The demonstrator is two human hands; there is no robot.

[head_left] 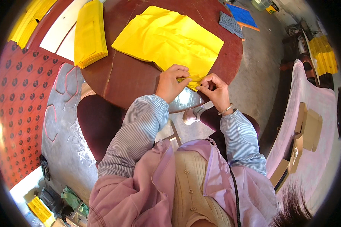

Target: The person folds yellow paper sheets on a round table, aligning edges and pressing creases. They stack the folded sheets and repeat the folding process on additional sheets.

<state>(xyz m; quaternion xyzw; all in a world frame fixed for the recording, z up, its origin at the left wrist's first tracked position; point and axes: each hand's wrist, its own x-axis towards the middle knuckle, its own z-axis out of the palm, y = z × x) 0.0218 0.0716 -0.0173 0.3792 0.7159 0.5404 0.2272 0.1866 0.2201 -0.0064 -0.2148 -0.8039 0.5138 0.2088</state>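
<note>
A creased yellow sheet of thin, fabric-like material [174,39] lies spread on the round reddish-brown table [134,73], apparently in more than one layer. My left hand [172,82] pinches its near edge between thumb and fingers. Just to the right, my right hand [215,90] pinches the same edge near the corner, where the material is bunched into a small fold. Both hands are closed, close together above the table's near rim. A neat stack of folded yellow pieces [90,34] lies at the table's left.
A blue board [243,16] and a grey cloth [230,24] lie at the table's far right. Open cardboard boxes [310,128] rest on a pink-covered surface [288,113] to the right. More yellow stacks stand at far left [28,22] and right [323,55]. A red patterned panel [22,109] stands left.
</note>
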